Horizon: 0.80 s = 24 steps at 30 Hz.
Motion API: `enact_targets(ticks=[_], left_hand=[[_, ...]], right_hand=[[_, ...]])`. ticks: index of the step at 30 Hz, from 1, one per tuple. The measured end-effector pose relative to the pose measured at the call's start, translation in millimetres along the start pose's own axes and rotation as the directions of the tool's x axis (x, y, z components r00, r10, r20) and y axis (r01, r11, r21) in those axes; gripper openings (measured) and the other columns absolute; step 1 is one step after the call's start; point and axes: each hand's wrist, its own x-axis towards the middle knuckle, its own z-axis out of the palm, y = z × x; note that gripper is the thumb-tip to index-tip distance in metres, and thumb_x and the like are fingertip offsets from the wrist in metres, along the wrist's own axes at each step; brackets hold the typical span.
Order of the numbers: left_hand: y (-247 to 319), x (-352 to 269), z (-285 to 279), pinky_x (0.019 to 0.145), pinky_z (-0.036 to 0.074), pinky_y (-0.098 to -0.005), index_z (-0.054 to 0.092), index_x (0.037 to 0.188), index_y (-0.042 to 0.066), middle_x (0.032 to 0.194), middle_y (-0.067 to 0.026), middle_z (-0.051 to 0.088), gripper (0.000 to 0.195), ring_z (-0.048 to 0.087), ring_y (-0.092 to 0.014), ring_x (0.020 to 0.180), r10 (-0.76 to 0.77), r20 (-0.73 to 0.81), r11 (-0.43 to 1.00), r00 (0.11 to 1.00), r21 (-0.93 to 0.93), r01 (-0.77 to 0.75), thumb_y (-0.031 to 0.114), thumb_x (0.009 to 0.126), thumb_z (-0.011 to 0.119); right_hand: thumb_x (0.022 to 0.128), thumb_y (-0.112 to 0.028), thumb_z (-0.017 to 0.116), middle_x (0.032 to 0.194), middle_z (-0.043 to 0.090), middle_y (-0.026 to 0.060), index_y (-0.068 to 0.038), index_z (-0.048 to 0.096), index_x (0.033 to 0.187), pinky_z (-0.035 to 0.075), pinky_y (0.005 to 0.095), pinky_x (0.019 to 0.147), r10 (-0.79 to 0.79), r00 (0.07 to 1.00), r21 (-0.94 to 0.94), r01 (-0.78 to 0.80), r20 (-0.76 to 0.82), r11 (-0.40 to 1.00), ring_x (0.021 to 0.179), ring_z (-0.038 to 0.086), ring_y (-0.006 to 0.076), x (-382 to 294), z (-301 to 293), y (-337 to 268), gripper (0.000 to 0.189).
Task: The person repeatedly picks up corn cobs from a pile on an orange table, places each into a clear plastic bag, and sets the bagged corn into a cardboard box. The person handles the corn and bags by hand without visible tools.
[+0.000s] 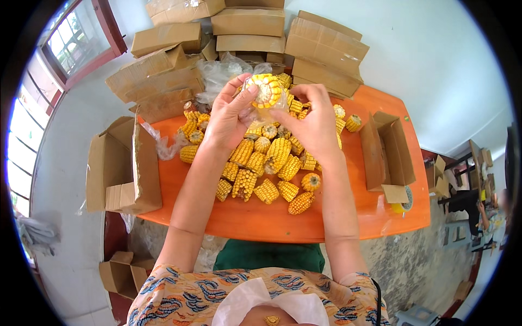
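Observation:
Above the table, my left hand (232,110) grips a cut piece of yellow corn cob (267,90), its pale cut end towards me, with a clear plastic bag (261,116) around its lower side. My right hand (312,118) is at the right of the piece, thumb and fingers spread around the bag's edge; whether they pinch the film I cannot tell. Below both hands lies a heap of cut corn cob pieces (278,155) on the orange table (261,222). More clear plastic bags (222,75) lie behind the heap.
Open cardboard boxes stand at the table's left (144,171) and right (371,155). A roll of tape (408,199) is beside the right one. Stacked cardboard boxes (248,22) rise behind the table. Another person (491,218) sits far right. An open box (122,275) is on the floor at lower left.

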Motion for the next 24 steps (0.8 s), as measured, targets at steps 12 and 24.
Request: enact_targets(ticks=[12,24], left_hand=[[-0.6,-2.7,2.1,0.069,0.052,-0.0214,0.05,0.133,0.006,0.115,-0.0077,0.065,0.043,0.063,-0.007,0.085,-0.027,0.09,0.994,0.996,-0.103,0.036,0.008,0.094,0.067],[-2.4,-5.6,13.6,0.089,0.055,-0.0282,0.049,0.133,0.003,0.123,-0.0097,0.062,0.043,0.065,-0.015,0.104,0.157,0.098,0.986,0.983,0.042,-0.161,-0.002,0.093,0.064]], right_hand=[[0.098,-0.016,0.062,0.087,0.066,0.0026,-0.003,0.063,0.102,0.032,0.0151,0.04,0.289,0.821,0.85,-0.525,0.493,0.043,0.06,0.054,0.0053,9.5,-4.2,29.9,0.014],[0.096,-0.025,0.067,0.073,0.06,0.0004,-0.006,0.06,0.096,0.042,0.0205,0.047,0.225,0.834,0.837,-0.536,0.504,0.111,0.061,0.054,0.0075,8.2,5.0,19.7,0.02]])
